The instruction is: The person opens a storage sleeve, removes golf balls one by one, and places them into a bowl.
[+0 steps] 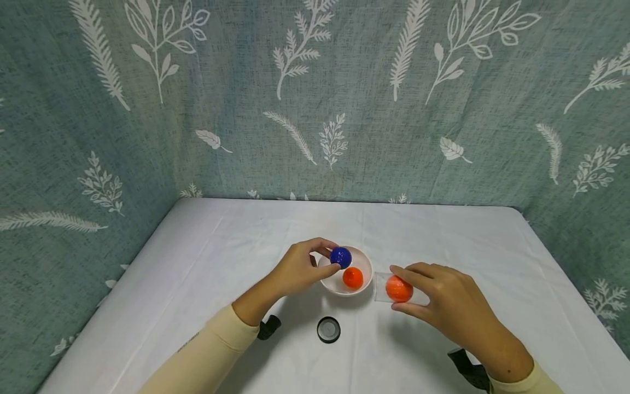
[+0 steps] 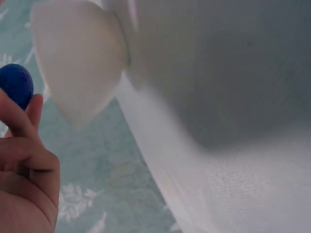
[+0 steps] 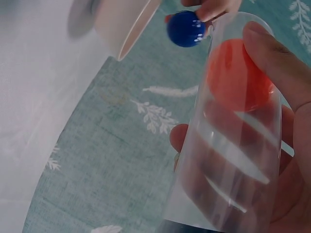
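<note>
Between the thumb and fingers of my left hand [image 1: 300, 268] is a shiny blue ball [image 1: 340, 258], held above a white bowl [image 1: 368, 284]. An orange ball [image 1: 353, 278] lies in that bowl. My right hand [image 1: 445, 295] grips a clear plastic tube [image 3: 228, 160] to the right of the bowl. Inside the tube, close to one end, sits another orange ball [image 3: 238, 75]; the tube's other end is dark [image 3: 189, 226]. In the left wrist view the blue ball [image 2: 16, 85] is partly cut off by the frame's edge.
A round black lid [image 1: 328, 330] lies on the white-covered table [image 1: 236, 235], in front of the bowl. Green cloth [image 1: 364, 137] with white leaf prints hangs behind and beside the table. Dark straps [image 1: 268, 327] show near both wrists.
</note>
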Motion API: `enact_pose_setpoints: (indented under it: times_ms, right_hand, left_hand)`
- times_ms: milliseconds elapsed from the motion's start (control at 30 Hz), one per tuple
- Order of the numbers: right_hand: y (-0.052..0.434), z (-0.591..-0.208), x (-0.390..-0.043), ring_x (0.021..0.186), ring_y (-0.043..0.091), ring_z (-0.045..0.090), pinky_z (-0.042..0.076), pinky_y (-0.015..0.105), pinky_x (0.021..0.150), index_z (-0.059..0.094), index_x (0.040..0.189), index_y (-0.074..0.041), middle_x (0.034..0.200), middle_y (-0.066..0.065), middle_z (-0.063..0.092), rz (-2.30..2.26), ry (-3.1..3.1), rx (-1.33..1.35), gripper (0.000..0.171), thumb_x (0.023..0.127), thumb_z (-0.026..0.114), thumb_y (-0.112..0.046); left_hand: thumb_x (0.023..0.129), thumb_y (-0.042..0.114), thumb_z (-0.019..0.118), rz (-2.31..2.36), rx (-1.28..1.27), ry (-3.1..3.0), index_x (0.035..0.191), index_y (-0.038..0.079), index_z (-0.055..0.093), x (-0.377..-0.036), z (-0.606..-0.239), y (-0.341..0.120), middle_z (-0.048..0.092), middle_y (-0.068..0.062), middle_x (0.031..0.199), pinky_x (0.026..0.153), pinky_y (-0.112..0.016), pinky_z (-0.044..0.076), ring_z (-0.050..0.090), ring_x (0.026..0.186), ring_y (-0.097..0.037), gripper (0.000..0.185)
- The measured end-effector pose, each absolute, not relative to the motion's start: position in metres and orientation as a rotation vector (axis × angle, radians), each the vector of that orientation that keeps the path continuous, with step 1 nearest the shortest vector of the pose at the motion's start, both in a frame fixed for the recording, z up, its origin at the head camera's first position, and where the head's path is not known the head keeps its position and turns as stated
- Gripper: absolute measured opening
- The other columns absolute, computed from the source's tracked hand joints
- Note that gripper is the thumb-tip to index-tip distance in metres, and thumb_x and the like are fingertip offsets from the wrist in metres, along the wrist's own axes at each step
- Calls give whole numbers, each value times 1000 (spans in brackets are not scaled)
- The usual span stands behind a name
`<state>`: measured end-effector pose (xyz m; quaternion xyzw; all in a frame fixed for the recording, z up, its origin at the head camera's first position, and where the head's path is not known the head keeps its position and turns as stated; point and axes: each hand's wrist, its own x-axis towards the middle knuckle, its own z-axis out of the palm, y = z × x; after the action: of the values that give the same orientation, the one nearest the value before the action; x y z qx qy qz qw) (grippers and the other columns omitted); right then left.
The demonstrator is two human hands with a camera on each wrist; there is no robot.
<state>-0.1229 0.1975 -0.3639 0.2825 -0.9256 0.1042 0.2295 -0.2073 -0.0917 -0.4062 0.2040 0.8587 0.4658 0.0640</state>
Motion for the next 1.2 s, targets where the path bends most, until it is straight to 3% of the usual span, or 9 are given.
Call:
enact_pose_setpoints:
  times_ms: [600,733,833,1033,1200]
  right_hand:
    - [199,-364,-125,82,18,72,61,35,68,75,118,-20,98,1,76,295,-2534,783,66,60,93,-45]
    - [199,-364,-125,82,18,72,61,35,68,75,118,-20,98,1,76,293,-2536,783,65,60,93,-45]
    - [199,-364,-125,82,18,72,61,35,68,75,118,-20,98,1,76,293,-2537,782,66,60,93,-44]
    - [200,-366,-126,80,17,72,60,33,67,76,117,-19,97,1,76,292,-2515,791,66,59,93,-44]
    - [201,-366,-127,81,17,72,60,34,67,75,118,-20,97,1,76,291,-2527,784,66,60,93,-44]
  left_hand:
    - [83,29,82,1058,686,2863,119,18,69,-225,-418,-88,73,2,103,48,-22,35,45,53,-9,40]
    - [82,30,83,1006,706,2901,116,17,71,-224,-419,-85,72,3,104,65,-27,47,61,74,-13,39]
    - [82,30,83,948,748,2925,116,16,71,-224,-420,-83,72,2,108,83,-34,54,67,100,-18,39]
    - [82,33,83,803,815,2957,120,15,70,-227,-422,-82,71,-3,122,93,-40,55,67,111,-23,44]
    - [83,34,82,730,833,2961,123,16,70,-228,-422,-81,71,-2,120,89,-39,56,68,107,-20,46]
